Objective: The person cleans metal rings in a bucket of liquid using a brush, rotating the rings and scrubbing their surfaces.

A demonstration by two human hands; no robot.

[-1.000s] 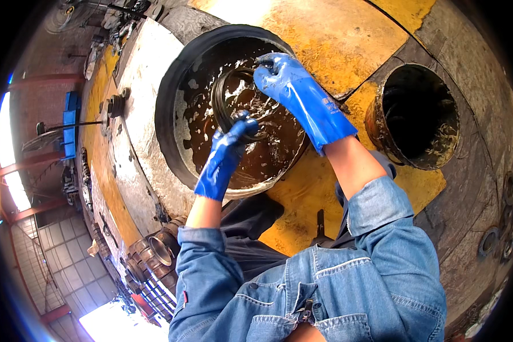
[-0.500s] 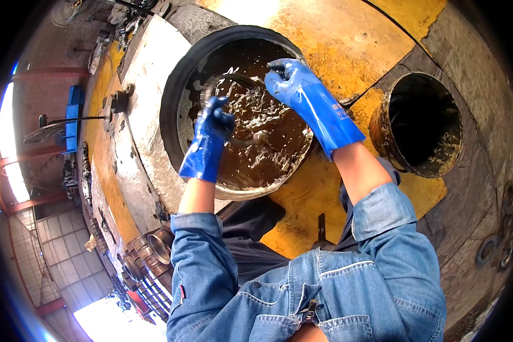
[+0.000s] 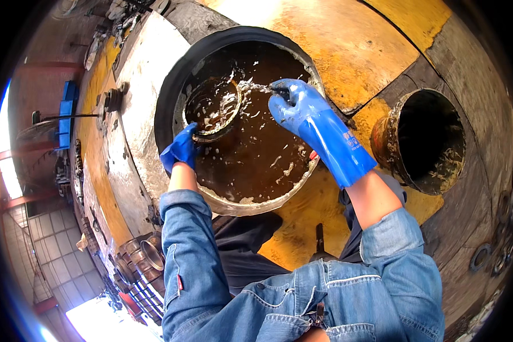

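yellow-painted flooring (image 3: 347, 51), worn through to grey in patches, spreads under you, with a workshop hall bending away at your left: tiled ground, red posts, a blue machine (image 3: 68, 105) and a stack of metal rings (image 3: 145, 256) near your left knee. in front of you sits a big round tub (image 3: 171, 97) with a black rim, full of brown, foamy liquid (image 3: 256, 159). well apart to your right stands a smaller rusty bucket (image 3: 387, 148), dark inside with pale residue at the bottom. between your legs a dark tool handle (image 3: 319, 239) lies on the yellow paint.

your sleeves are denim, and both hands wear blue rubber gloves. your left hand (image 3: 181, 151) is at the near-left side of the tub, fingers closed on the edge of a round metal ring part (image 3: 214, 108) that is tilted up, half out of the liquid and dripping. your right hand (image 3: 293, 102) hovers over the far-right part of the tub, fingers curled tight around something small and dark; you cannot tell what it is. splashes fly between that hand and the ring.
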